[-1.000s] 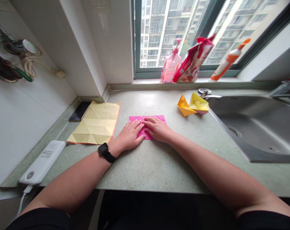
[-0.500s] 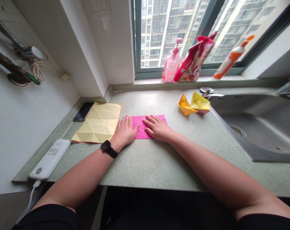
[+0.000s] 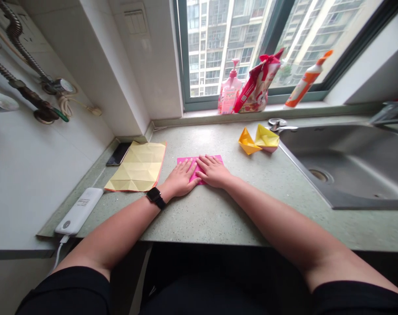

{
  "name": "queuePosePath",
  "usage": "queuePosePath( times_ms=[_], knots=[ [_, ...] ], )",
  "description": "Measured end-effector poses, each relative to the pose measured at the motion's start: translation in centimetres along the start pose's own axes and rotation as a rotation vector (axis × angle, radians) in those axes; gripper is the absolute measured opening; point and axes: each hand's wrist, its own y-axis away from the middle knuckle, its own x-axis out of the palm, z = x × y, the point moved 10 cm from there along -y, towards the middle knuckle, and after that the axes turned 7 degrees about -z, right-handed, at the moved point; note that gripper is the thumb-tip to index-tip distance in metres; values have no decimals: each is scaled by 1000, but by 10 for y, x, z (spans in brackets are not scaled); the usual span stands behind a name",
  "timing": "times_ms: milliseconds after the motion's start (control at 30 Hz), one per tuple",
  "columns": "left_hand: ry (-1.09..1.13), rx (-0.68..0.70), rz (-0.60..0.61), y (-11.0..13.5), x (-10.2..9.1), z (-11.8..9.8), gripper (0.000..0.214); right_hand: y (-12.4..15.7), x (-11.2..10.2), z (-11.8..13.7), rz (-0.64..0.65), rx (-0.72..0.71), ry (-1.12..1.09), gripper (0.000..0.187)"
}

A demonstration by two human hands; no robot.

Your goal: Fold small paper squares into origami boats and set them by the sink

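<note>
Head view is up on my screen. Where's the sheet?

I log one pink paper sheet [image 3: 195,176] lying flat on the desk [image 3: 218,218], about midway between the back and front edges, to the left of the steel sink [image 3: 350,183]. Its long axis runs parallel to the front edge.

Which hand is nearer?

Neither, as I read it. The left hand [image 3: 181,179] lies over the sheet's left part and the right hand [image 3: 213,171] over its right part. Both touch it, with the wrists toward the front edge.

State of the fingers?

Released on both hands. The fingers [image 3: 188,167] lie extended and flat on the paper, not clenched, and I see no pinch.

Count the rest, please.

One creased yellow sheet [image 3: 136,167], left of the pink one. One phone [image 3: 119,154], just beside it toward the back-left corner. One white power bank [image 3: 79,211] by the left edge. Two paper boats near the sink: one orange-yellow [image 3: 248,142], one yellow [image 3: 267,138]. Three items on the windowsill [image 3: 199,116]: a pink pump bottle [image 3: 229,94], a red bag [image 3: 256,83] and an orange-capped tube [image 3: 302,81].
</note>
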Motion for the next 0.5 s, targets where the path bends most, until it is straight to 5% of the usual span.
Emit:
queuePosePath(
  times_ms=[400, 500],
  knots=[
    [18, -1, 31, 1, -3, -3, 78, 4, -16, -70, -25, 233, 42, 91],
    [22, -3, 24, 0, -4, -3, 77, 4, -26, -66, -119, 171, 0, 87]
  ],
)
